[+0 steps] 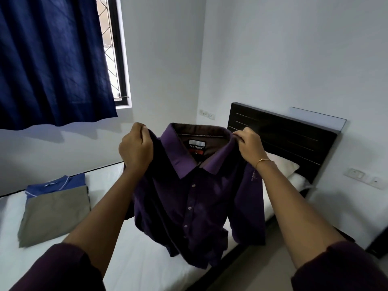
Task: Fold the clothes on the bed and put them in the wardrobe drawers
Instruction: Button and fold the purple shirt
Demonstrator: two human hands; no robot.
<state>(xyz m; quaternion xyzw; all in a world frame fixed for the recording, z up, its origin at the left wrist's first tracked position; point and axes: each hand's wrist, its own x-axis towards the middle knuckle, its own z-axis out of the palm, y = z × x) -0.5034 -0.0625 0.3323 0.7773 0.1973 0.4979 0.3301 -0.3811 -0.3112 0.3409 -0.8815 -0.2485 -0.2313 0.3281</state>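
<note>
- The bed (pixel 130 259) is filling the lower half of the view, its smooth white sheet lying flat beneath a dark slatted headboard (pixel 279 139) at two o'clock.
- The purple shirt (pixel 199 206) is hanging dead centre above the sheet: soft, limp cloth, stiffer collar, small pale buttons running down the placket, front facing the wearer, hem dangling close to the mattress.
- At nine o'clock two folded garments are waiting in a stack: an olive folded piece (pixel 54 217) lying partly over a blue folded piece (pixel 56 183) with white piping.
- The left hand (pixel 135 148) is clenching a bunch of shoulder fabric at ten o'clock of the collar.
- The right hand (pixel 248 143) is pinching the opposite shoulder seam at two o'clock.
- My call: shoulders should be levelled, the shirt lowered button-side down, cloth smoothed before the sleeves are turned in; uneven grips risk a crooked fold.
</note>
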